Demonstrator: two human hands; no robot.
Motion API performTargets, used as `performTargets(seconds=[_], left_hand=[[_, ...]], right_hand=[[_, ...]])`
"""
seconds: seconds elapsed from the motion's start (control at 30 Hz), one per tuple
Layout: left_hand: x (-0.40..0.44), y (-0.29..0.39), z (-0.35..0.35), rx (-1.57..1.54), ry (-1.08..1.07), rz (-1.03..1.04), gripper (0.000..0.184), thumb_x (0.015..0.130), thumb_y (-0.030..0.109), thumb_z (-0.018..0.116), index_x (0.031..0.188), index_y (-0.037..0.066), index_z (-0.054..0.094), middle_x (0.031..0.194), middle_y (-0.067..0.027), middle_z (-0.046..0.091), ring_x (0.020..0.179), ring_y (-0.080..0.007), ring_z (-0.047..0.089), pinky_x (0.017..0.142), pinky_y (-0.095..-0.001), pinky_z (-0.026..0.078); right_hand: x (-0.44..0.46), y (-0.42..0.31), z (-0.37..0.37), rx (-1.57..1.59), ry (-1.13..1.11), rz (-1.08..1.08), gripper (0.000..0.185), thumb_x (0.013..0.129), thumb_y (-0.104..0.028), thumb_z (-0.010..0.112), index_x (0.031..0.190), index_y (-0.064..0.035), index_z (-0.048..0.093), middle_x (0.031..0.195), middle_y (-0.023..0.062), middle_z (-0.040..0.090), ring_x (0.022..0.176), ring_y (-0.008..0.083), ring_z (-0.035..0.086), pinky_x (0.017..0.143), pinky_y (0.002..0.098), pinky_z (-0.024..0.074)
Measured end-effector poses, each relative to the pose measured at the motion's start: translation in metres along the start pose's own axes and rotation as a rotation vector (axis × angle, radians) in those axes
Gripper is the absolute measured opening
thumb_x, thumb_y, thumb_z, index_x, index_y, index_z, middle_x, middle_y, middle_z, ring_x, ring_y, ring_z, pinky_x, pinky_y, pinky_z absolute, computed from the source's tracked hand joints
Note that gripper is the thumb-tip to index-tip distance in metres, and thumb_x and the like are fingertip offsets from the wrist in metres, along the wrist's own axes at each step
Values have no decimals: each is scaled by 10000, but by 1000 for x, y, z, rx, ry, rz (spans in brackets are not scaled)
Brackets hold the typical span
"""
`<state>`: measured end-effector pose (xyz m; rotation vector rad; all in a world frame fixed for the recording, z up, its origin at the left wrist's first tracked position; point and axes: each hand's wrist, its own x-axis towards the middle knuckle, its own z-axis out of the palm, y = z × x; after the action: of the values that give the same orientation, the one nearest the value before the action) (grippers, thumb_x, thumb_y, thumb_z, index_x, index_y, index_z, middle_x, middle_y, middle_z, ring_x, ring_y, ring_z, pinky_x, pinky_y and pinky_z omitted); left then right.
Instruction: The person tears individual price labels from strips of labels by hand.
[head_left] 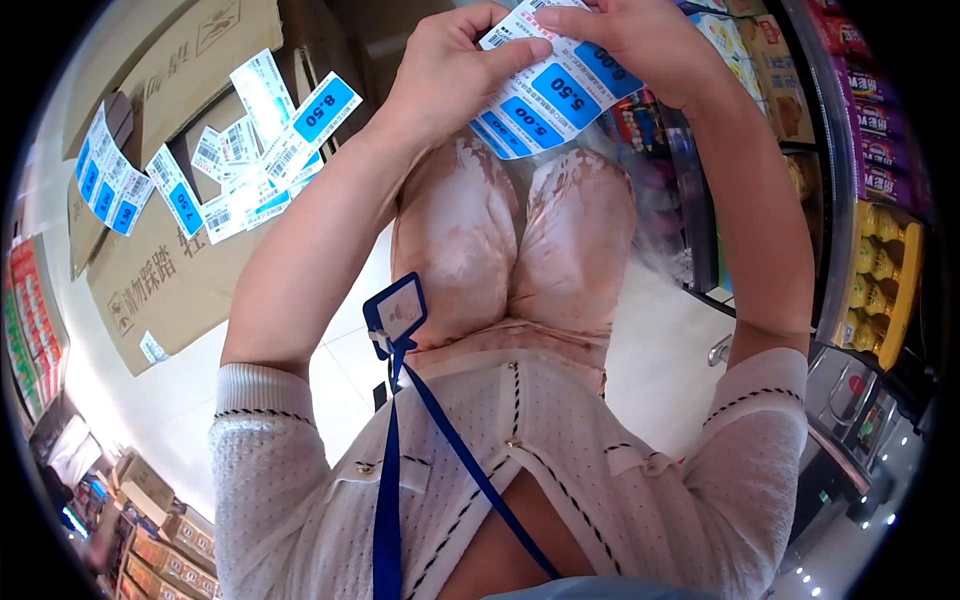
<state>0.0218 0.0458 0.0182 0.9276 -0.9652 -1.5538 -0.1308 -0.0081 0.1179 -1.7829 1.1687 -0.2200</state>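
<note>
Both hands hold a sheet of blue and white price labels point(560, 95) at the top of the view, above the knees. My left hand point(450, 65) pinches its left edge between thumb and curled fingers. On the sheet's upper right, my right hand point(640, 40) grips it with the thumb across the top, near my left thumb. Prices such as 5.50 and 5.00 show upside down. More loose price labels point(320, 110) lie in a scattered pile on a cardboard box point(165, 275) to the left, one strip apart at the pile's left side.
Shelves with purple packets point(880, 150) and a yellow tray of round gold-wrapped items point(880, 285) stand at the right. A badge point(400, 312) hangs on a blue lanyard in front of the body. Stacked cartons point(165, 560) are at the lower left, above pale floor tiles.
</note>
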Motion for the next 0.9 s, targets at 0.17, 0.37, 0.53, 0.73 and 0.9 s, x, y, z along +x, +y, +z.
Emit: performTargets(seconds=[0.17,0.37,0.53,0.73,0.9], left_hand=[[0,4,3,-65,-42,-16,113,823,46,651,917,1,609,838,-48,653,726,-95,598,665,-230,483],[3,3,1,-87,-161,-49,236,830,6,619,1064,-11,593,957,-55,657,846,-116,611,784,-254,488],[4,1,1,-114,-158,-49,254,840,0,604,1093,-2,578,982,-54,653,858,-117,610,789,-253,486],[4,-5,1,-29,-125,40,207,846,4,602,1050,9,568,971,-49,650,861,-112,604,781,-252,486],[5,-4,0,-34,-91,38,200,841,6,611,1031,12,552,971,-47,647,863,-111,604,789,-253,486]], right_hand=[[0,-1,0,52,20,9,181,870,-130,586,899,39,647,748,37,639,658,84,562,585,253,464],[3,9,-7,198,-35,19,159,875,-102,579,922,36,644,789,37,645,668,85,578,595,235,473],[0,21,-18,111,16,47,153,872,-110,592,880,36,639,761,37,636,645,79,571,570,221,464],[3,38,-9,231,88,100,157,867,-124,604,801,17,623,725,32,622,606,84,552,554,222,455],[3,38,-11,308,126,75,161,871,-137,607,781,-4,615,715,23,612,604,78,544,555,216,454]])
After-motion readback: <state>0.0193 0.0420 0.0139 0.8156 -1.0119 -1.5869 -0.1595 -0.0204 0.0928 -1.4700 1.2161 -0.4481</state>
